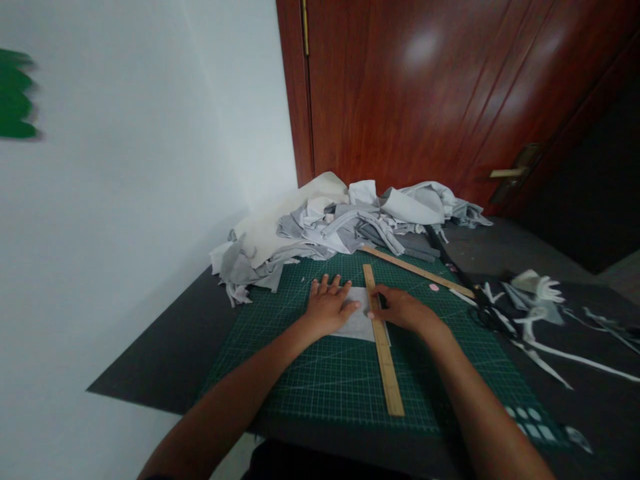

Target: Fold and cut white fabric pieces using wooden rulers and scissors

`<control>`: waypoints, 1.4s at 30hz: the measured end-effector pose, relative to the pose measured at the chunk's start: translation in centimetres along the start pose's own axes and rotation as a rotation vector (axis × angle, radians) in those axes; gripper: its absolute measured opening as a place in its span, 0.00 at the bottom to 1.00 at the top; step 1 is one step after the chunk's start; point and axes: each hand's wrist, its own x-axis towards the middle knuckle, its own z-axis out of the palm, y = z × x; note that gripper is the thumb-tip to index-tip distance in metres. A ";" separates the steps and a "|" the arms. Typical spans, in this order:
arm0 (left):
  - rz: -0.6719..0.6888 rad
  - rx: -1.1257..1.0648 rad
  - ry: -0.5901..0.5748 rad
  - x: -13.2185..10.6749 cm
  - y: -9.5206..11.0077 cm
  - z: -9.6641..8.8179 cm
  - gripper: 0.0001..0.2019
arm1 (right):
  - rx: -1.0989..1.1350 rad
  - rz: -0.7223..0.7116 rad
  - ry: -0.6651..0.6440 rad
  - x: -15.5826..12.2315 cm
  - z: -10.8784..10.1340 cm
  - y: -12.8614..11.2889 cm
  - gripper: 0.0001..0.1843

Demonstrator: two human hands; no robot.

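A piece of light grey fabric [357, 325] lies flat on the green cutting mat [320, 390]. My left hand [327, 307] rests on its left part, palm down with the fingers spread. Across the fabric's right side lies a wooden ruler [384, 360], running from front to back. My right hand [400, 308] grips this ruler near its middle, with thumb and fingertips at its edges. A narrow strip of fabric shows beyond the ruler on the right.
Heaped grey and white fabric scraps [345, 223] line the back by a wooden door [390, 100]. A second, longer wooden ruler [420, 271] lies behind my hands. Dark-handled scissors [485, 313] and white strips [585, 357] lie at the right. A white wall [150, 167] bounds the left.
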 end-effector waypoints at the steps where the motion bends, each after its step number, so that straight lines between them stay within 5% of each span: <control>1: -0.014 0.007 -0.003 0.1 -0.1 -0.1 0.37 | 0.024 -0.029 0.017 0.1 -0.4 0.3 0.24; 3: -0.027 0.010 -0.017 0.3 -0.2 -0.3 0.38 | 0.016 -0.009 0.134 0.2 -1.2 1.2 0.19; 7: -0.021 -0.038 -0.131 0.8 -0.5 -1.1 0.39 | -0.340 0.338 0.568 0.2 -2.5 4.5 0.21; 12: -0.032 -0.311 -0.332 1.6 -2.4 -3.2 0.41 | -0.333 0.492 0.489 0.6 -2.8 8.1 0.28; 20: 0.128 -0.260 -0.445 1.8 -7.1 -4.3 0.38 | -0.386 0.439 0.493 1.2 -3.8 9.9 0.21; 29: 0.031 -0.039 -0.453 1.0 -7.2 -4.8 0.40 | -0.398 0.349 0.721 1.3 -4.0 8.3 0.23; 34: -0.032 -0.042 -0.501 0.8 -8.1 -6.0 0.44 | 0.009 0.196 0.860 2.4 -3.6 5.1 0.17; 38: -0.046 -0.056 -0.529 0.3 -9.6 -6.8 0.46 | 0.699 -0.045 0.661 2.5 -0.2 -0.8 0.25; 42: -0.041 -0.065 -0.524 0.1 -11.0 -7.1 0.48 | 0.934 -0.153 0.182 0.9 4.7 -6.0 0.17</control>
